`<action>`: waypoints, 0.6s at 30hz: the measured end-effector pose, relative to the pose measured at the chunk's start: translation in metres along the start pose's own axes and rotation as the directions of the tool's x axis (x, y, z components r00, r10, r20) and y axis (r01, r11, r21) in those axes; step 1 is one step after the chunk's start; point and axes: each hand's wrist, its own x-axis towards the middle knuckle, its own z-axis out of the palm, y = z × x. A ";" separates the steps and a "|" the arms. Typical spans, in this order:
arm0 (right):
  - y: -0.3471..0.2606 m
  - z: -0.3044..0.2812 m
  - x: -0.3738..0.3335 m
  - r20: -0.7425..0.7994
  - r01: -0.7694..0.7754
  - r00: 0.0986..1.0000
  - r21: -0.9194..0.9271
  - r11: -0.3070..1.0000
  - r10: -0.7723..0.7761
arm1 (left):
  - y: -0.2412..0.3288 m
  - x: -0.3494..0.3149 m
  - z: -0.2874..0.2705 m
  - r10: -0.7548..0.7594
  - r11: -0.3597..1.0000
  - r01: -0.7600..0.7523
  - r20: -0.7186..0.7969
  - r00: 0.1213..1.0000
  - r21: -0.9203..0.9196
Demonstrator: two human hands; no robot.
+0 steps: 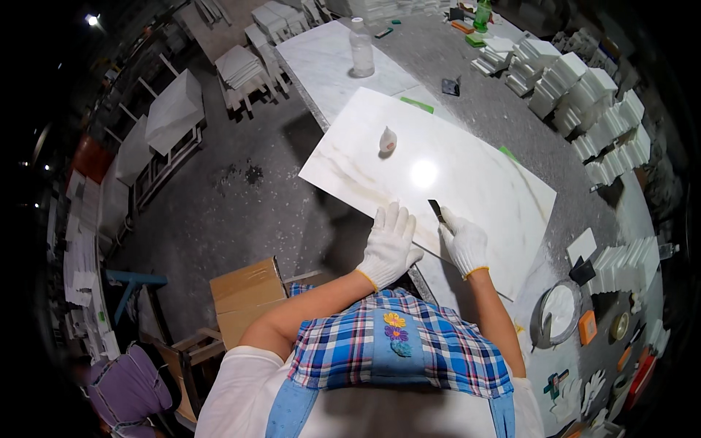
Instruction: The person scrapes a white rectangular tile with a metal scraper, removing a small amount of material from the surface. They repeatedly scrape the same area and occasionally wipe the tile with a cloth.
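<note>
A large white marble-look slab (445, 164) with faint brown veins lies slantwise on the work table in front of me. My left hand (389, 242), in a white knit glove, rests with stretched fingers at the near edge of this slab. Closed in my right hand (464, 241), also gloved, is a small scraper (436, 210) with a flat dark blade. The blade points up and left above the slab; whether it touches cannot be seen. Farther back on the slab sits a small white pointed piece (388, 139) with a reddish mark.
A clear bottle (361, 48) stands on a pale panel (321, 55) at the far side. Stacked white tiles (577, 87) line the right side. A bowl of white paste (561, 310) and an orange block (587, 328) are at near right. A cardboard box (248, 296) stands left.
</note>
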 end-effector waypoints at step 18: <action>0.004 -0.007 0.001 0.121 -0.008 0.993 0.077 0.997 -0.001 | 0.000 -0.004 0.003 -0.025 0.999 0.024 0.045 0.999 0.023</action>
